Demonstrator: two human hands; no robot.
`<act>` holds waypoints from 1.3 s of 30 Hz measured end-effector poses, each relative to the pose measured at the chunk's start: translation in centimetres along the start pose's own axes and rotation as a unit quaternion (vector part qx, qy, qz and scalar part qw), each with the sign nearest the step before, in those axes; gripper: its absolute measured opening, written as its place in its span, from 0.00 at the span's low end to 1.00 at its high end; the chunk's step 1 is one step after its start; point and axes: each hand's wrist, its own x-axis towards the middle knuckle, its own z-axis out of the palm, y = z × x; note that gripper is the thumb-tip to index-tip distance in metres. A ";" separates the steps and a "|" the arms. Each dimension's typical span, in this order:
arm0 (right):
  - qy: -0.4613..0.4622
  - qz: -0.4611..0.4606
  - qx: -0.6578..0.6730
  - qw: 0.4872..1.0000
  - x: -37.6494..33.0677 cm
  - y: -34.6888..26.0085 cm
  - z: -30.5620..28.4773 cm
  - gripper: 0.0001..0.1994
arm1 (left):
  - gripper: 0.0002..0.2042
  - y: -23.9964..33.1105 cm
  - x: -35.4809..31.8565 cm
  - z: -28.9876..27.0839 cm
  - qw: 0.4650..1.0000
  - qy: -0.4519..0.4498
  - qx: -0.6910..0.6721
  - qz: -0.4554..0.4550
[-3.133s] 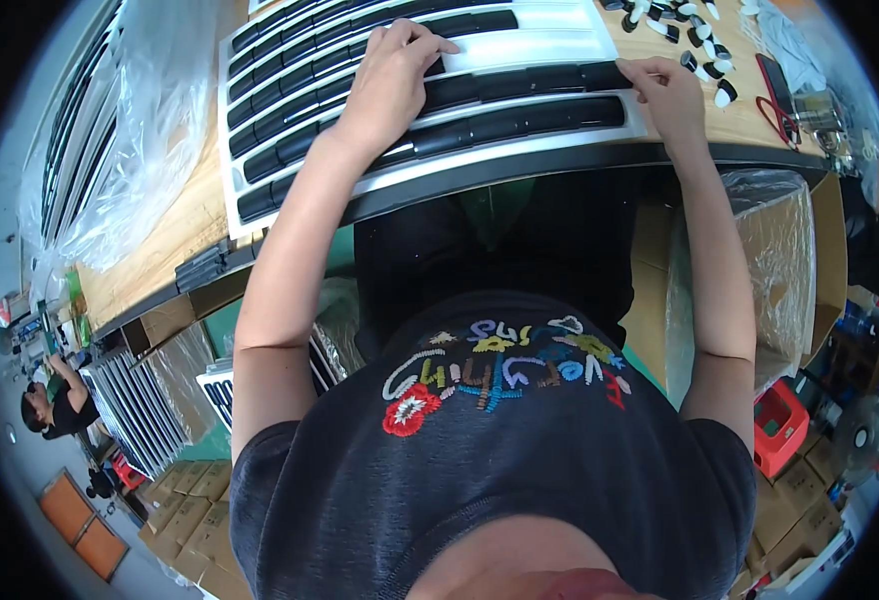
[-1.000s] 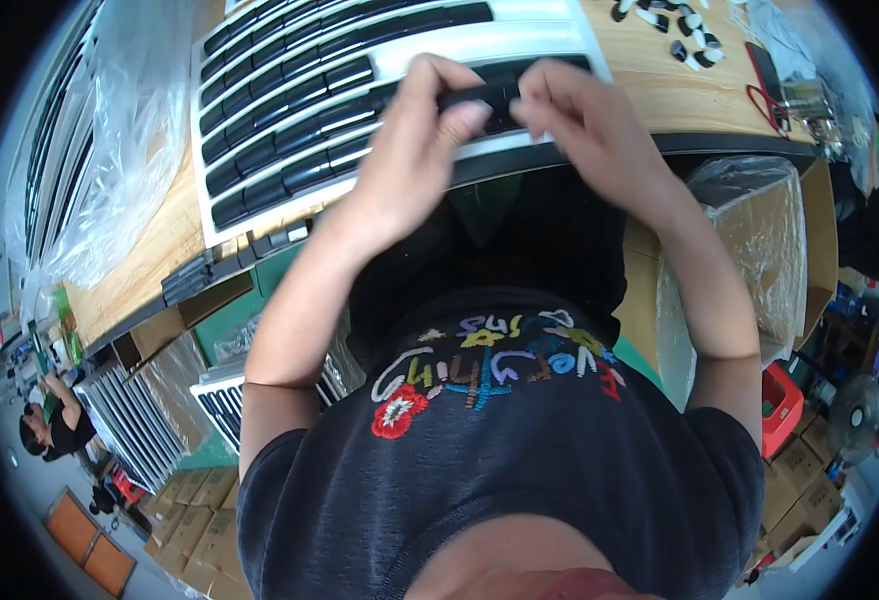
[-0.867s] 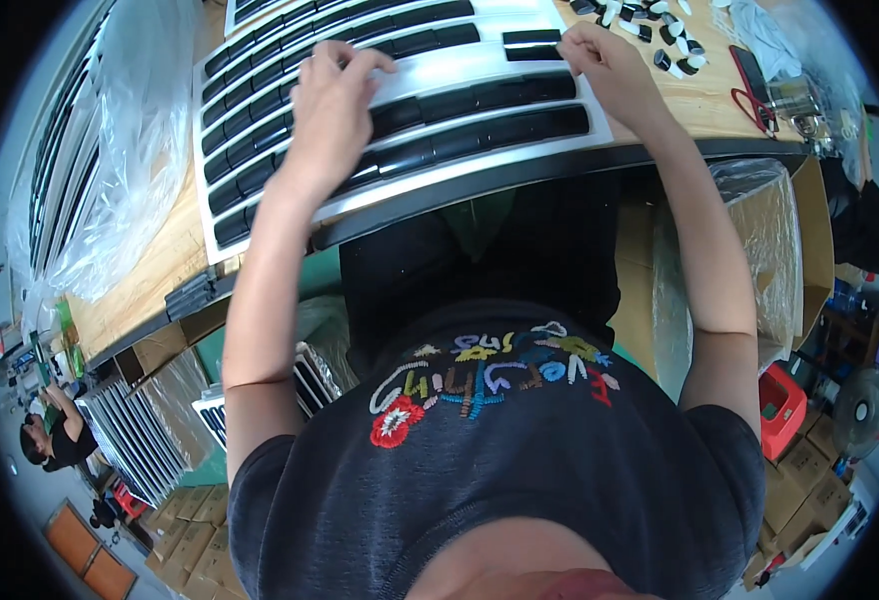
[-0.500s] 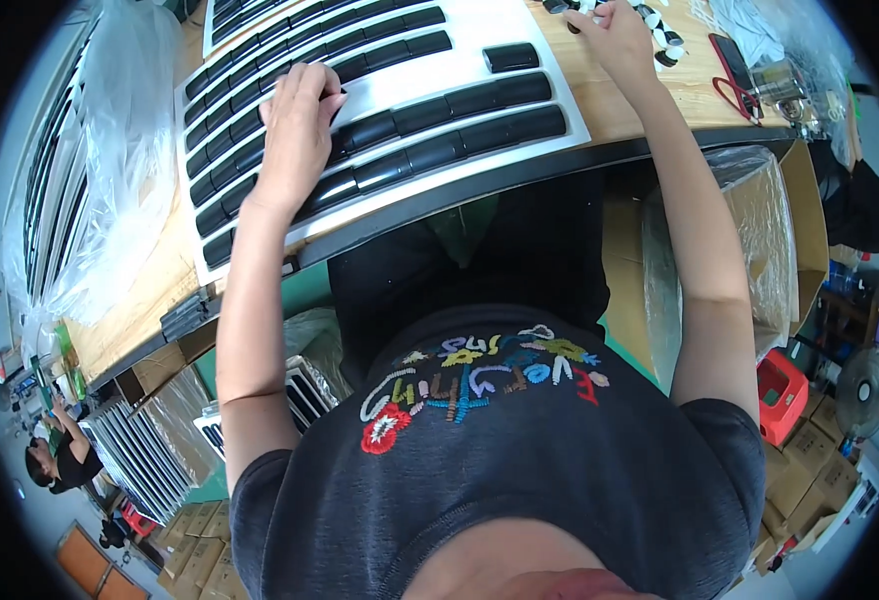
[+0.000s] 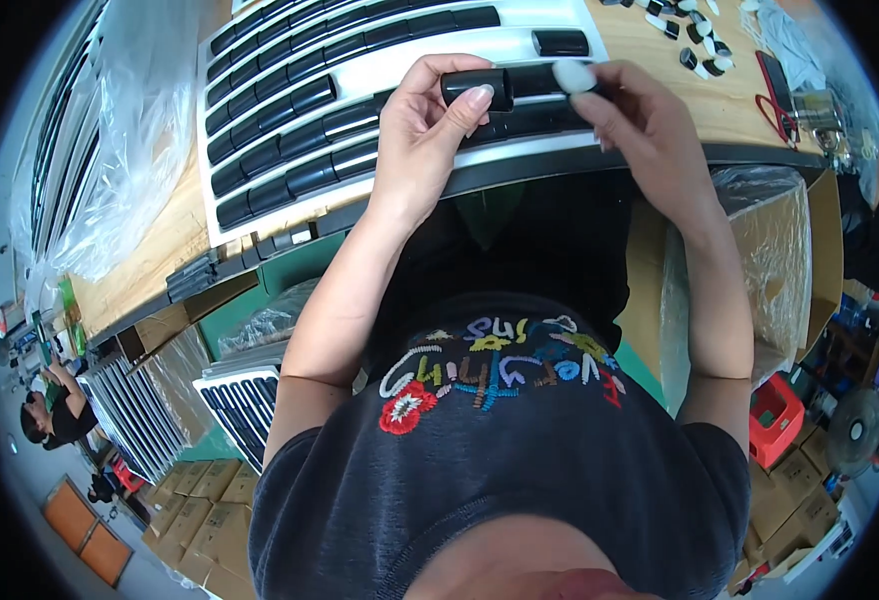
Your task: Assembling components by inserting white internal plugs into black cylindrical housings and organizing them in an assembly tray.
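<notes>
My left hand is closed round a short glossy black tube, thumb along its near side. The tube's open end faces right. Just right of it, my right hand pinches a small plug with a white rounded end. The plug and tube are apart, and the fingers hide part of the plug. Both hands are above a white sheet bearing rows of similar black tubes. A single tube lies on the sheet beyond my hands.
Several loose black-and-white plugs are scattered at the table's far right. Beside them lie a dark flat object and red-handled scissors. Clear plastic wrap covers the table's left side. A plastic-lined carton stands below at right.
My left hand has moved right and lifted a black tube off the sheet. My right hand has come down from the loose plugs with one in its fingers.
</notes>
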 end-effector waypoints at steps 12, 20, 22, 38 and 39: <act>-0.145 0.017 -0.104 0.984 -0.9 -3.1 1.3 0.07 | 0.10 1.6 -1.7 1.1 0.970 -0.079 0.207 0.099; -0.052 -0.041 0.022 0.998 -1.1 -2.4 2.6 0.09 | 0.11 1.6 -2.5 0.6 0.997 -0.075 0.003 -0.004; -0.058 -0.036 0.004 0.998 -1.2 -2.9 2.8 0.09 | 0.11 1.8 -2.8 0.7 0.998 -0.061 -0.015 -0.018; -0.114 -0.036 -0.050 0.992 -0.9 -4.9 3.1 0.13 | 0.08 3.0 -3.5 0.4 0.996 -0.076 0.049 0.001; -0.114 -0.035 -0.050 0.992 -0.9 -4.9 3.2 0.13 | 0.07 3.1 -3.4 0.3 0.994 -0.086 0.068 0.004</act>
